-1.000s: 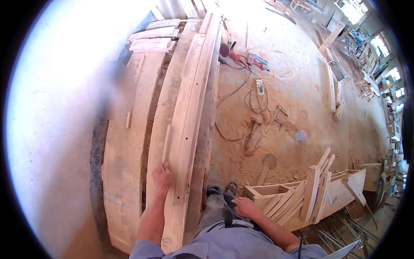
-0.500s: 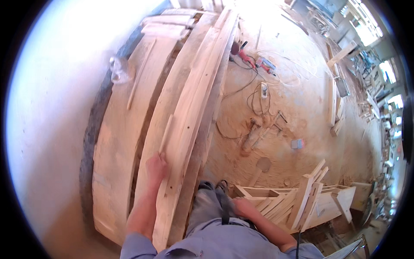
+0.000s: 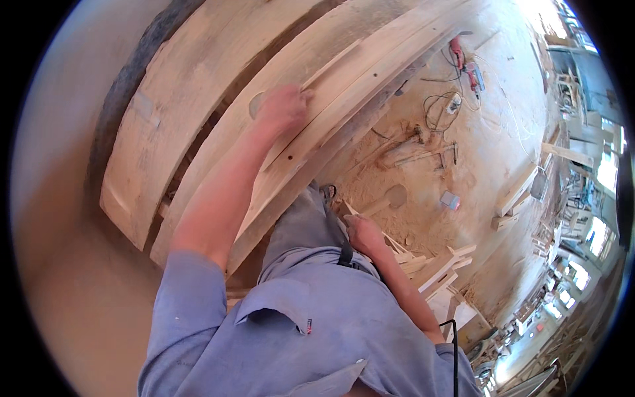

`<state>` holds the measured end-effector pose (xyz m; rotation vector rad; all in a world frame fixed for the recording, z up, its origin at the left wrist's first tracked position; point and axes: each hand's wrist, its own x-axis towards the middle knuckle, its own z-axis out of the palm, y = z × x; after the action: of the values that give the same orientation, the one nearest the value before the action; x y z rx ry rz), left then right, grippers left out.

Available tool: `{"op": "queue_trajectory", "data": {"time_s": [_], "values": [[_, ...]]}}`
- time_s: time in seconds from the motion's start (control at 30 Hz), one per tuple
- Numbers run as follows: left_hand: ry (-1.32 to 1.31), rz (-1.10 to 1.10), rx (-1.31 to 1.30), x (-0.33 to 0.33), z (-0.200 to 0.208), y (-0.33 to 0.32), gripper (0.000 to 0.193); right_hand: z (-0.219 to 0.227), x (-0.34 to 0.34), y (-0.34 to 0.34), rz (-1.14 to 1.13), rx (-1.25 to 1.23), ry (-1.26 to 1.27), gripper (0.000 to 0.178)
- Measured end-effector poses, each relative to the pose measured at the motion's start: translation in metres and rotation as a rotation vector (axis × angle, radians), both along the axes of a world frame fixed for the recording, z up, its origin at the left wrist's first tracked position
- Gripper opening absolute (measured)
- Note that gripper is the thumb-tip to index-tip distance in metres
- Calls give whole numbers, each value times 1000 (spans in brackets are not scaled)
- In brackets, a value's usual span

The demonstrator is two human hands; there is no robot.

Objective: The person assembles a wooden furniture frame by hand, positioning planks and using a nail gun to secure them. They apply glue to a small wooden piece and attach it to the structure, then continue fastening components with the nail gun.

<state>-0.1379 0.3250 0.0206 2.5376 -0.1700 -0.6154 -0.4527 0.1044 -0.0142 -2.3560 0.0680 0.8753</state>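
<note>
My left hand [image 3: 284, 109] is closed at the near end of a thin wooden strip [image 3: 336, 61]. That strip lies lengthwise on a long pale plank [image 3: 357, 92] with several small dark holes. Beside the knuckles a pale round shape [image 3: 255, 104] shows, partly covered; its kind is unclear. My right hand [image 3: 364, 235] is down by my thigh, its fingers curled; whether anything is inside them is hidden.
Wide boards [image 3: 172, 109] are stacked on my left along a wall. On the dusty floor to the right lie red corded power tools [image 3: 473, 76], a metal clamp [image 3: 446, 155] and a small box [image 3: 450, 200]. A wooden frame [image 3: 443, 271] stands at my right.
My view has turned and come nearer to the planks. The left hand stays at the strip and now appears higher in the picture. The right hand remains by my thigh.
</note>
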Motion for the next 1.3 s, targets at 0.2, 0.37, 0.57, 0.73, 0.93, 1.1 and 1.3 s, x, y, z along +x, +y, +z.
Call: {"op": "queue_trajectory", "data": {"time_s": [0.2, 0.37, 0.57, 0.73, 0.93, 1.1, 1.3], "values": [[26, -24, 14, 3, 3, 0, 42, 4, 8, 8, 39, 18, -6, 29], [-13, -31, -2, 5, -15, 3, 43, 6, 15, 13, 44, 19, 48, 34], [-69, -2, -53, 4, -23, 3, 45, 13, 24, 17, 37, 37, 67, 33], [-90, -2, -100, 4, -27, 3, 45, -1, 17, 9, 48, 47, 33, 26], [-149, -77, -46, 41, -44, 34, 42, -5, -3, -9, -64, 14, 44, 30], [-97, -82, 3, 67, -44, 52, 40, 3, -15, -11, -146, -49, 218, 39], [-302, -150, -36, 61, -94, 60, 33, -31, -61, -16, -276, -28, 213, 41]]}}
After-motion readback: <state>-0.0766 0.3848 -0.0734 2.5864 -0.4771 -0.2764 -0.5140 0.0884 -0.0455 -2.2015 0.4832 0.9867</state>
